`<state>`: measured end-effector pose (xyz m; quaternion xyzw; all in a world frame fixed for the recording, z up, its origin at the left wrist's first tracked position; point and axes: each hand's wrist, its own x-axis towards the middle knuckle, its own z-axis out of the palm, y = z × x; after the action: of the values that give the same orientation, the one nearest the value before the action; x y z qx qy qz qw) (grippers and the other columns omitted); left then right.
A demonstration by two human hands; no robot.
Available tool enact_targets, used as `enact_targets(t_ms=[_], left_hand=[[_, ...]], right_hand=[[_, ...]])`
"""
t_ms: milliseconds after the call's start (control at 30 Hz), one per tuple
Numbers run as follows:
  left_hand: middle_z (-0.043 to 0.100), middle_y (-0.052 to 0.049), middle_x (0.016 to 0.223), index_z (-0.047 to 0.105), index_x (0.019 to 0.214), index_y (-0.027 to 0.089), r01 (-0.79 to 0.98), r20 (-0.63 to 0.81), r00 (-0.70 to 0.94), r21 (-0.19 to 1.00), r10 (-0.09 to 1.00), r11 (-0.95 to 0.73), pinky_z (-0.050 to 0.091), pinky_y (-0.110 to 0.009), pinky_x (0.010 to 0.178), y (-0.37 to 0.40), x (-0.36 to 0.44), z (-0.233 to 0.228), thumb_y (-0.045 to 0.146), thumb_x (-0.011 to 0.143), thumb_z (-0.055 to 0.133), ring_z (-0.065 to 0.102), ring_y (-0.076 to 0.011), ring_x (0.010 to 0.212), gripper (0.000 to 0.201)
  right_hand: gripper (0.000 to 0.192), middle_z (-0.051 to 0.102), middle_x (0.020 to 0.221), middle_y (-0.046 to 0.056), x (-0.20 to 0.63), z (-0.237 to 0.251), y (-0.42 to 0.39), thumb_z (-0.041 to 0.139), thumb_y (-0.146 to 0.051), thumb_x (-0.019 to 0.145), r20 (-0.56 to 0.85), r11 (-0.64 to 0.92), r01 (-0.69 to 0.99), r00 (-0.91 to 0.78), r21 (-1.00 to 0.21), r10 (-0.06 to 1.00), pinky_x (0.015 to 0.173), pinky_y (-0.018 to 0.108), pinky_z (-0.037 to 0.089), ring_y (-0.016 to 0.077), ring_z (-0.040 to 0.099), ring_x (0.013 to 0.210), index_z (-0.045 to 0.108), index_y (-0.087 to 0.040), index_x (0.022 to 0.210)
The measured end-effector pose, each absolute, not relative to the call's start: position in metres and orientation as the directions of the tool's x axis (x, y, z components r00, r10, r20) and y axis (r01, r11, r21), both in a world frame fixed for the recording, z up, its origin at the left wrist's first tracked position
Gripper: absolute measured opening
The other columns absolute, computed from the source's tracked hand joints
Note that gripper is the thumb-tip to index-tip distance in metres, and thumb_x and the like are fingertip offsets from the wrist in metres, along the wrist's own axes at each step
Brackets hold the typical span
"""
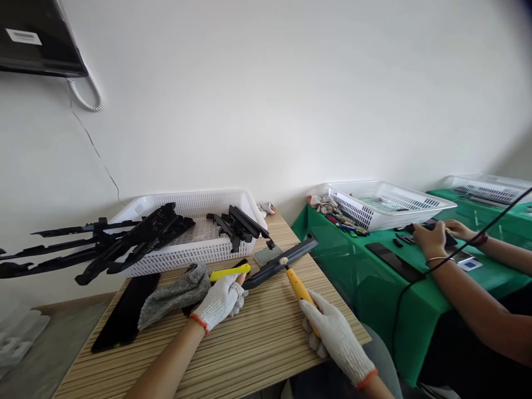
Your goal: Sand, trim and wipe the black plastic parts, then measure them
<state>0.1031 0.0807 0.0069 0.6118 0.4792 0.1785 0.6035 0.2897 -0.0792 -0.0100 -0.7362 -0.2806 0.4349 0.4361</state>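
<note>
Across a wooden table [257, 338]: dark strip [300, 250] under a yellow-handled tool [296, 285]

The gloved left hand [219, 301] closes on the strip's near end, probably to steady it; the gloved right hand [332, 328] grips the tool's handle, apparently so its tip meets the strip. The strip's far end seems to overhang the table's right edge. Working room lies toward the near edge; a white basket [199, 254] crowds the far one.

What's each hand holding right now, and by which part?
Left hand: dark strip, by its near end. Right hand: yellow tool, by its handle.
</note>
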Motion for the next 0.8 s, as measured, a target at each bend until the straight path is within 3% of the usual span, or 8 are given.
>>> enact_targets(t_ms=[167, 367, 600, 800], left_hand=[[0.047, 0.005, 0.046, 0.050, 0.072, 0.020, 0.413, -0.265, 0.492, 0.909, 0.829, 0.046, 0.034, -0.022, 0.039, 0.083, 0.100, 0.003, 0.070, 0.080, 0.051, 0.041, -0.0089, 0.038, 0.050], [0.048, 0.004, 0.046, 0.050, 0.069, 0.019, 0.401, -0.276, 0.508, 0.914, 0.816, 0.059, 0.033, -0.022, 0.039, 0.088, 0.099, -0.006, 0.077, 0.076, 0.050, 0.041, -0.0084, 0.037, 0.058], [0.048, 0.005, 0.047, 0.050, 0.073, 0.020, 0.364, -0.332, 0.514, 0.919, 0.791, 0.149, 0.031, -0.021, 0.040, 0.091, 0.100, -0.013, 0.072, 0.078, 0.054, 0.040, -0.0079, 0.038, 0.052], [0.053, 0.002, 0.049, 0.056, 0.074, 0.018, 0.388, -0.273, 0.503, 0.919, 0.820, 0.067, 0.033, -0.022, 0.039, 0.092, 0.098, -0.018, 0.064, 0.082, 0.056, 0.044, -0.0094, 0.038, 0.047]], right_hand=[[0.058, 0.055, 0.066, -0.006, 0.280, -0.006, -0.086, 0.049, -0.044, 0.091, -0.379, -0.433, 0.145, 0.292, -0.890, 0.878, 0.029, 0.016, 0.036, 0.0093, 0.054, 0.037, 0.042, -0.022, 0.144], [0.060, 0.056, 0.070, -0.006, 0.271, 0.002, -0.090, 0.049, -0.040, 0.090, -0.393, -0.417, 0.197, 0.151, -0.887, 0.907, 0.029, 0.013, 0.034, 0.0069, 0.054, 0.039, 0.041, -0.023, 0.147], [0.060, 0.057, 0.072, -0.004, 0.263, 0.002, -0.091, 0.052, -0.039, 0.090, -0.405, -0.414, 0.210, 0.086, -0.886, 0.910, 0.030, 0.013, 0.035, 0.0064, 0.054, 0.040, 0.042, -0.023, 0.147], [0.064, 0.055, 0.070, -0.005, 0.261, 0.001, -0.091, 0.050, -0.043, 0.090, -0.381, -0.397, 0.114, 0.139, -0.911, 0.914, 0.031, 0.014, 0.036, 0.0069, 0.052, 0.039, 0.038, -0.023, 0.149]])
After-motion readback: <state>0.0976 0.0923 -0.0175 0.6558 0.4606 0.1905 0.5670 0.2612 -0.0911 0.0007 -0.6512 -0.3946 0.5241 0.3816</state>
